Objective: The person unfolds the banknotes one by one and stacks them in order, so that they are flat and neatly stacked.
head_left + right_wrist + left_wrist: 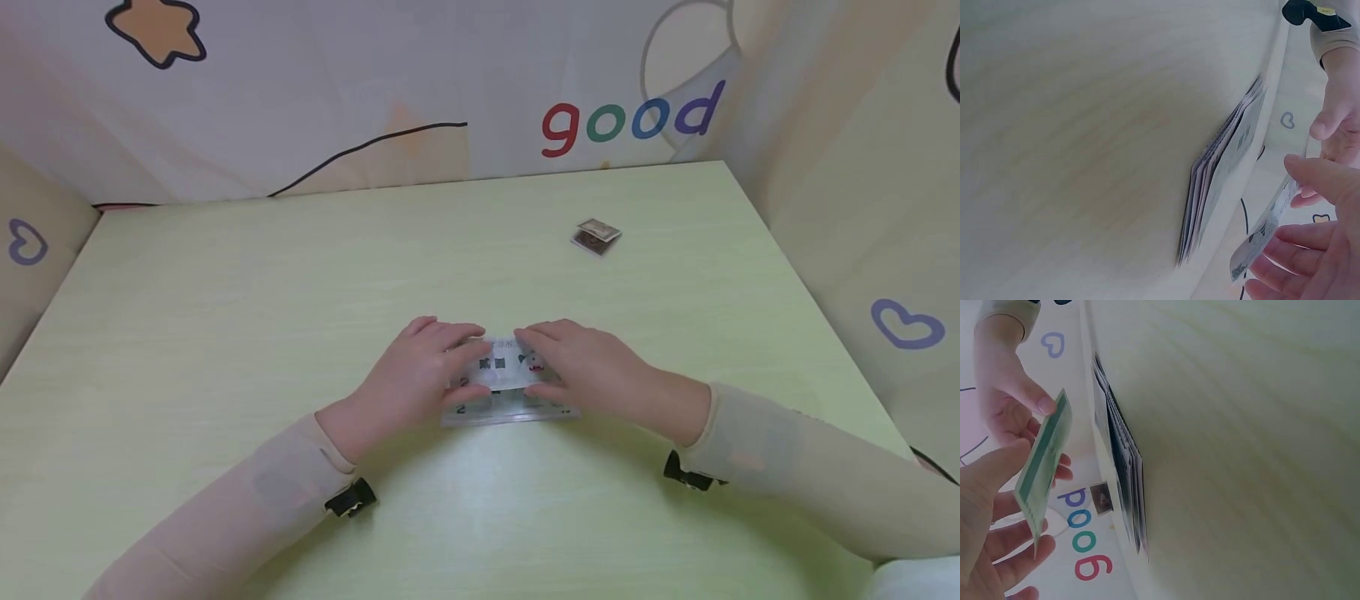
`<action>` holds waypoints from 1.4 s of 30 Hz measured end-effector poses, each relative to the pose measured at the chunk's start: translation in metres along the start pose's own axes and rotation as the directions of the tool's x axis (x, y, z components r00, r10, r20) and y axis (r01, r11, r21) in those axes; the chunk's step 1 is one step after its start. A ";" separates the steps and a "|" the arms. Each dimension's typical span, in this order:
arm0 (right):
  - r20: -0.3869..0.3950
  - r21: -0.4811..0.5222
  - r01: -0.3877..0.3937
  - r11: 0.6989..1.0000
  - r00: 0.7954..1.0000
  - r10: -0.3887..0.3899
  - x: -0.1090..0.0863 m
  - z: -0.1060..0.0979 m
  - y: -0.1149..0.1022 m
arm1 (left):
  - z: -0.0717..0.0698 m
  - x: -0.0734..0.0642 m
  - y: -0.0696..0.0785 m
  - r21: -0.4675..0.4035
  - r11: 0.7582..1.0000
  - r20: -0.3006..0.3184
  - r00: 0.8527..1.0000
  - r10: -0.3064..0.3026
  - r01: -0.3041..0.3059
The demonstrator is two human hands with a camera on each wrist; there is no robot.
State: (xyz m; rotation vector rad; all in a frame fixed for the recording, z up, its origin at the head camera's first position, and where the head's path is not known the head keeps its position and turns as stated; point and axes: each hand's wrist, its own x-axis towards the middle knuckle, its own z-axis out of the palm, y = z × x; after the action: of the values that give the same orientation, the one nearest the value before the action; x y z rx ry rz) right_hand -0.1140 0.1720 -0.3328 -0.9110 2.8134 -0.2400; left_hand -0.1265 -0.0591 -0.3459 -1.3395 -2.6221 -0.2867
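My left hand and right hand hold a play banknote between them, one at each end. Thumbs lie along its near edge and fingers along its far edge. The head view shows small dark squares and a cartoon figure on its upper face; green print covers the underside in the left wrist view. Below the raised note, a stack of similar notes lies on the table, its layers slightly fanned at the edges. In the head view the note and hands hide most of this stack.
Two small brownish picture pieces, partly overlapping, lie farther back to the right on the pale green table. A printed curtain with the word "good" stands along the back edge, with more cloth at both sides.
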 end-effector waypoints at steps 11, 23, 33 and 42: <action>0.023 -0.020 0.076 0.997 0.997 -0.076 -0.006 0.003 0.001 | 0.003 -0.001 0.001 -0.038 0.999 0.110 0.994 0.026 -0.022; 0.101 -0.076 0.146 0.986 0.985 -0.138 -0.015 0.004 -0.001 | 0.006 -0.005 0.005 -0.035 0.999 0.186 0.982 -0.015 0.022; 0.177 -0.103 0.188 0.977 0.970 -0.167 -0.021 0.008 0.000 | 0.008 -0.004 0.010 0.013 0.999 0.276 0.960 -0.039 0.037; 0.192 -0.125 0.201 0.971 0.966 -0.175 -0.023 0.013 -0.001 | 0.010 -0.005 0.012 0.040 0.999 0.310 0.950 -0.035 0.024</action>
State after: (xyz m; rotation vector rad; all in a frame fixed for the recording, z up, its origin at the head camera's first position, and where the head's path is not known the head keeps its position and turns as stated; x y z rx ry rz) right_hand -0.0922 0.1837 -0.3422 -1.1716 2.6064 0.0220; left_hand -0.1149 -0.0536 -0.3555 -1.4377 -2.8869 -0.0315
